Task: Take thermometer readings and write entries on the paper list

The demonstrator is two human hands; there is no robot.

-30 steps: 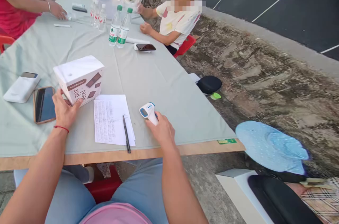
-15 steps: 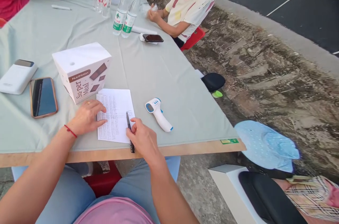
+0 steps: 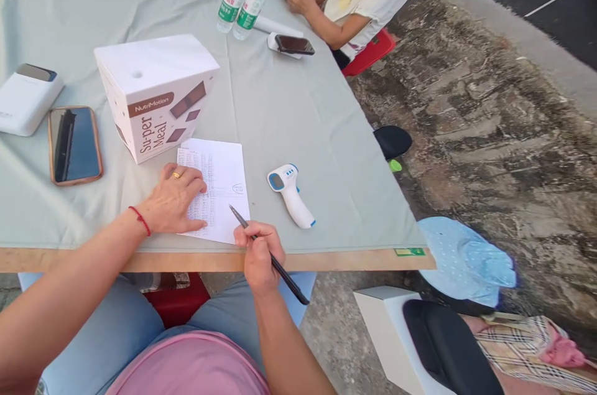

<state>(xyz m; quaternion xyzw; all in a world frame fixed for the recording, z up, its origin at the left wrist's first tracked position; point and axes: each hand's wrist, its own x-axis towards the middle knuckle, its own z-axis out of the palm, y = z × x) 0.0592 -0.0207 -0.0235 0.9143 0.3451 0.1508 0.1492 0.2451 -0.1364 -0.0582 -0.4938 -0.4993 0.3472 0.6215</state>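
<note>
A sheet of paper (image 3: 226, 171) with dense columns of writing lies near the table's front edge. Flat on its left part rests my left hand (image 3: 175, 202), fingers stretched out, a ring and a red string bracelet on it. My right hand (image 3: 262, 252) grips a black pen (image 3: 286, 277) over the lower right corner of the sheet, its tip pointing up and left above the paper. Right of the sheet lies a white infrared thermometer (image 3: 293, 196). Behind the paper stands a white carton (image 3: 156, 93) marked "Super Meal".
To the left are a phone (image 3: 75, 145) and a white power bank (image 3: 28, 99). Water bottles (image 3: 242, 0) and another phone (image 3: 295, 45) stand or lie farther back. A person (image 3: 354, 6) sits at the far right side. A blue hat (image 3: 466, 258) is beyond the table's right corner.
My right hand has turned and drawn back, lifting the pen from the circled writing on the right of the sheet. The view has tilted down. My left hand stays on the paper.
</note>
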